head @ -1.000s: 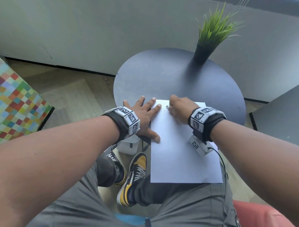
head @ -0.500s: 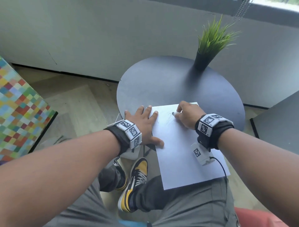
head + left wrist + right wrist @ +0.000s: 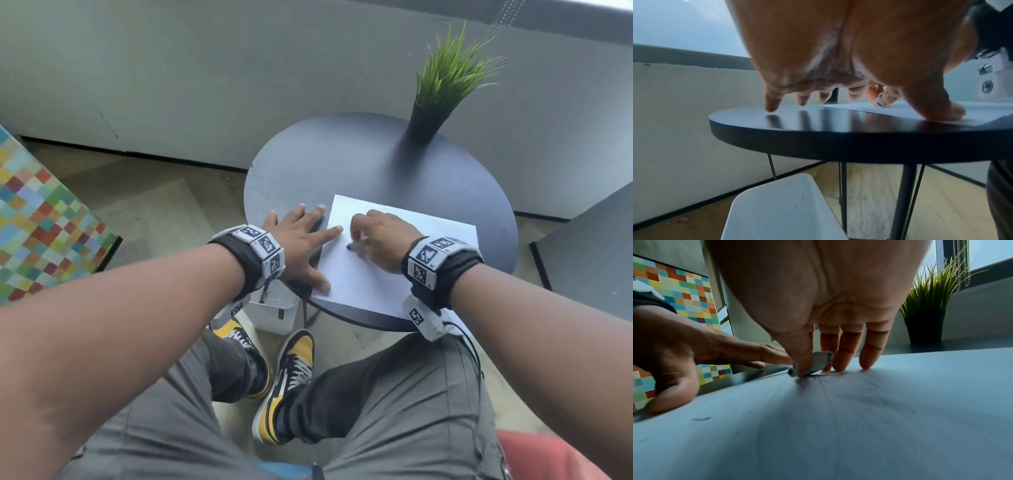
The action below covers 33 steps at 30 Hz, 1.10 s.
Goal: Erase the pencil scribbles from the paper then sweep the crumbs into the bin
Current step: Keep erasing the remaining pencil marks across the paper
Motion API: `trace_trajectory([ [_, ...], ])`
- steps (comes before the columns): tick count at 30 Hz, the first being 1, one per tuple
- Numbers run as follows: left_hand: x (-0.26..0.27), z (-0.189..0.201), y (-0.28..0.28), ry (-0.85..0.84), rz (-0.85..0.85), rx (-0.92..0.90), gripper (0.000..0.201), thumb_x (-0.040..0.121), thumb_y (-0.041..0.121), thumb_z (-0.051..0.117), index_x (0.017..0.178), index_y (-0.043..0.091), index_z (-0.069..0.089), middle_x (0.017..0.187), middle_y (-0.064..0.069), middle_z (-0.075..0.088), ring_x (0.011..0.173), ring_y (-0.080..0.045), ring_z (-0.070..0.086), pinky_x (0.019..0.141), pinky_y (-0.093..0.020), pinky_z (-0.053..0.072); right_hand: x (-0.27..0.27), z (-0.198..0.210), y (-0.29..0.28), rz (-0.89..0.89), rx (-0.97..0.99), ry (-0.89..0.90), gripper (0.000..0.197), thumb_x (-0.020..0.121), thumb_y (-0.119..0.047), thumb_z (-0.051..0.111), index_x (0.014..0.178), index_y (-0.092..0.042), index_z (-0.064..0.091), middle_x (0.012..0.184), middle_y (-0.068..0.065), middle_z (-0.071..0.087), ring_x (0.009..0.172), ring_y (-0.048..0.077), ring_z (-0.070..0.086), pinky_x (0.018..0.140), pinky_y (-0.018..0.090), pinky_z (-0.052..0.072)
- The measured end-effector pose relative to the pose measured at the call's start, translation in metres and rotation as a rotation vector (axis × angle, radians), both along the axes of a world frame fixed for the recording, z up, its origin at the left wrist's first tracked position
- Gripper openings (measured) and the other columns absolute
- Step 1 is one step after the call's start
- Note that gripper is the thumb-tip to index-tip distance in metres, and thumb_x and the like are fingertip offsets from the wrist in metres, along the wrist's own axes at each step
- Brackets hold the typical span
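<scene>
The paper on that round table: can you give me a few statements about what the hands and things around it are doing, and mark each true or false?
1. The right hand pinches a small eraser against the paper. True.
2. The left hand is lifted clear of the table. False: its fingers are spread, with thumb and forefinger on the paper's left edge.
3. A white bin stands on the floor below the table edge. True.
4. The potted plant stands on the paper. False: it stands on the far side of the table, apart from the paper.
5. The paper is wholly clean. False: dark pencil marks show beneath the eraser.
</scene>
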State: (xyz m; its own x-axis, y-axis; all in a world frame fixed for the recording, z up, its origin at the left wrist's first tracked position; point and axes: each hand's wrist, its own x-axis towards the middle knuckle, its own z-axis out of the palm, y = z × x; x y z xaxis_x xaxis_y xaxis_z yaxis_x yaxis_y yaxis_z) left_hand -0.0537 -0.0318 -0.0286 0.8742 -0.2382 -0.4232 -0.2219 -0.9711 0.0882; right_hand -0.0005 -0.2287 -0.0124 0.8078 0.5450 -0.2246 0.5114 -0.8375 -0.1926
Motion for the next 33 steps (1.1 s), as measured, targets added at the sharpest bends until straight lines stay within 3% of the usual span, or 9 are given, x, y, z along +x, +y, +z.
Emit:
trace_trajectory([
  [4, 0.006, 0.003, -0.001, 0.016, -0.052, 0.052, 0.121, 0.055, 0.096, 0.052, 0.151, 0.048, -0.004, 0.164, 0.008, -0.016, 0.151, -0.031, -0.006, 0.112, -0.068, 0.015, -0.001, 0.004, 0.006, -0.058, -0.033, 0.067, 0.02, 0.096, -0.043, 0.046, 0.102, -0.024, 0.046, 0.099, 0.006, 0.059, 0.087, 0.028, 0.054, 0.074, 0.036, 0.044],
  [7, 0.007, 0.006, 0.0, 0.013, -0.108, 0.083, 0.122, 0.056, 0.096, 0.051, 0.152, 0.045, -0.005, 0.163, 0.014, -0.018, 0.151, -0.029, -0.005, 0.109, -0.068, 0.021, -0.005, 0.002, 0.01, -0.084, 0.026, 0.077, 0.021, 0.096, -0.037, 0.047, 0.105, -0.019, 0.046, 0.099, 0.011, 0.062, 0.086, 0.032, 0.056, 0.075, 0.038, 0.047],
  [9, 0.007, 0.007, 0.0, 0.019, -0.133, 0.089, 0.123, 0.057, 0.095, 0.051, 0.153, 0.043, -0.005, 0.162, 0.017, -0.019, 0.151, -0.027, -0.006, 0.108, -0.068, 0.023, -0.013, 0.001, 0.012, -0.007, 0.056, 0.115, 0.021, 0.097, -0.035, 0.048, 0.104, -0.016, 0.047, 0.098, 0.011, 0.063, 0.085, 0.031, 0.056, 0.075, 0.037, 0.046],
  [12, 0.007, 0.005, 0.001, 0.027, -0.14, 0.075, 0.124, 0.056, 0.096, 0.05, 0.154, 0.044, -0.004, 0.162, 0.02, -0.016, 0.152, -0.026, -0.006, 0.108, -0.066, 0.024, -0.021, 0.003, 0.012, 0.179, 0.014, 0.209, 0.018, 0.097, -0.037, 0.051, 0.101, -0.02, 0.054, 0.093, 0.0, 0.061, 0.084, 0.022, 0.054, 0.073, 0.031, 0.039],
  [17, 0.01, 0.004, 0.002, 0.012, -0.156, 0.099, 0.125, 0.055, 0.098, 0.047, 0.154, 0.042, -0.005, 0.162, 0.022, -0.015, 0.151, -0.027, -0.003, 0.105, -0.063, 0.03, 0.002, -0.003, 0.006, -0.044, 0.106, 0.081, 0.017, 0.094, -0.038, 0.052, 0.102, -0.023, 0.051, 0.092, 0.005, 0.062, 0.085, 0.029, 0.058, 0.071, 0.033, 0.044],
  [21, 0.009, 0.007, 0.002, 0.03, -0.149, 0.082, 0.126, 0.054, 0.097, 0.05, 0.154, 0.044, -0.005, 0.162, 0.023, -0.015, 0.151, -0.026, -0.003, 0.106, -0.064, 0.03, -0.021, 0.0, 0.014, 0.248, 0.047, 0.202, 0.019, 0.097, -0.037, 0.052, 0.101, -0.019, 0.057, 0.088, -0.003, 0.058, 0.084, 0.022, 0.057, 0.072, 0.03, 0.041],
  [26, 0.009, 0.006, 0.002, 0.025, -0.145, 0.094, 0.13, 0.054, 0.097, 0.048, 0.155, 0.038, -0.009, 0.161, 0.023, -0.017, 0.151, -0.026, -0.003, 0.106, -0.063, 0.03, 0.003, -0.005, 0.008, 0.007, 0.114, 0.032, 0.019, 0.094, -0.039, 0.051, 0.101, -0.021, 0.053, 0.092, 0.006, 0.063, 0.084, 0.029, 0.057, 0.071, 0.032, 0.044],
  [30, 0.009, 0.006, 0.002, 0.043, -0.144, 0.089, 0.131, 0.054, 0.097, 0.051, 0.155, 0.038, -0.008, 0.162, 0.022, -0.016, 0.151, -0.027, -0.003, 0.106, -0.065, 0.029, -0.025, -0.001, 0.017, 0.298, 0.022, 0.205, 0.02, 0.096, -0.036, 0.053, 0.104, -0.018, 0.059, 0.093, -0.001, 0.062, 0.081, 0.02, 0.052, 0.072, 0.028, 0.039],
  [33, 0.01, 0.006, 0.001, 0.039, -0.145, 0.089, 0.13, 0.055, 0.096, 0.052, 0.155, 0.037, -0.007, 0.162, 0.022, -0.016, 0.151, -0.027, -0.003, 0.106, -0.065, 0.03, -0.002, 0.0, 0.014, 0.097, 0.065, 0.083, 0.019, 0.095, -0.038, 0.053, 0.103, -0.021, 0.057, 0.098, 0.003, 0.065, 0.085, 0.023, 0.057, 0.072, 0.03, 0.043],
])
